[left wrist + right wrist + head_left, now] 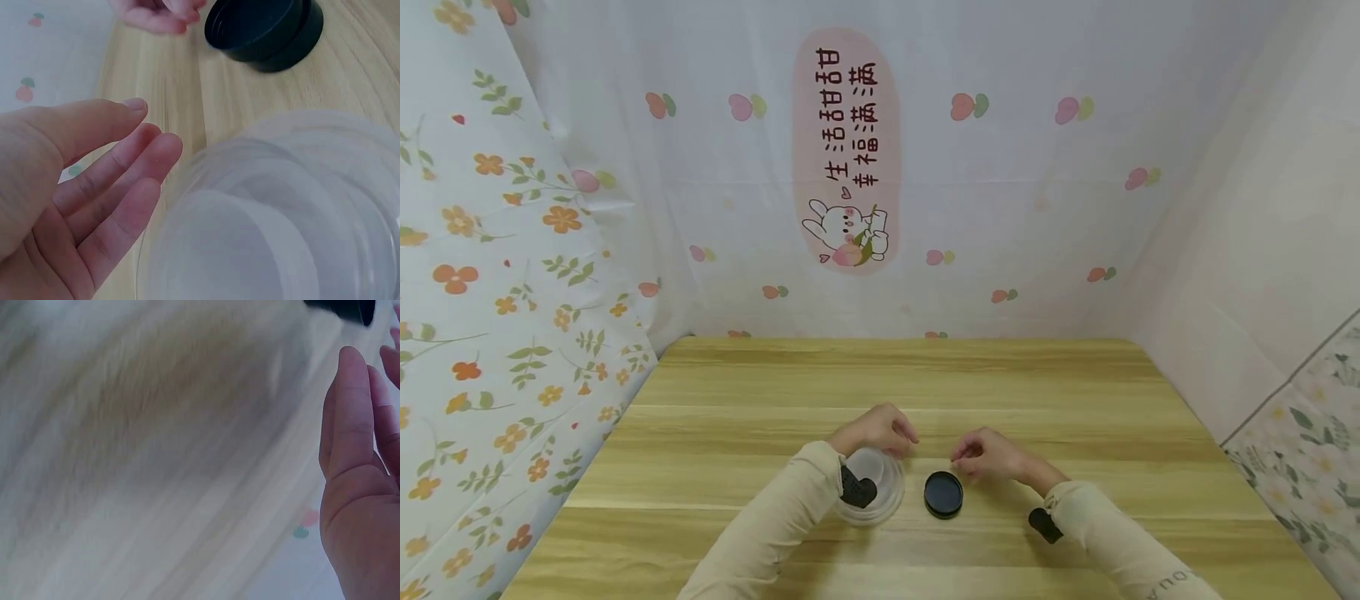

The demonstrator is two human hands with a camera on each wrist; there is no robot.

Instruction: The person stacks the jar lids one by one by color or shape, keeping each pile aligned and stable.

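My left hand (pixel 880 429) is just beyond a group of translucent plastic containers (pixel 895 493), its fingers loosely bent with nothing between them. In the left wrist view, round clear containers (pixel 300 187) overlap, a smaller cup-like one nearest the camera; the left hand (pixel 75 194) is beside them. To their right stands a low, round black piece (pixel 943 494), which looks like two stacked lids (pixel 256 28) in the left wrist view. My right hand (pixel 992 454) hovers just past it on the right, holding nothing; the right wrist view shows its fingers (pixel 354 419) fairly straight.
A wood-grain table (pixel 737 458) lies under everything. Behind it hangs a white printed cloth (pixel 1037 208), with a floral cloth (pixel 512 333) on the left. A black wrist device (pixel 1045 525) sits at the right sleeve.
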